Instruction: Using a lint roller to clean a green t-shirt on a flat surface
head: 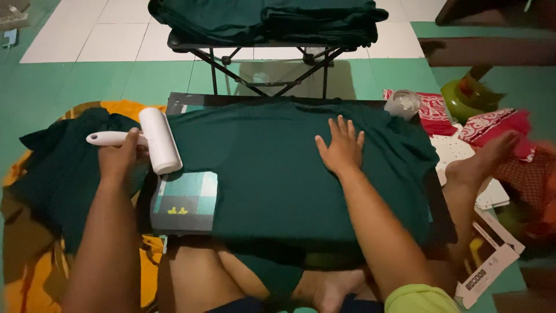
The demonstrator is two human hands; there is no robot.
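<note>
Lint roller [160, 141] gripped in left hand [120, 159], right hand [341, 148] spread flat on green shirt [272, 179].

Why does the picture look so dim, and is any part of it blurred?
Head view: soft, dim light, so the green cloth reads nearly black in its folds; the white roller in the left hand is the brightest spot; the right hand is sharp; the red cloth at the right edge is smeared; edges bow slightly.
</note>
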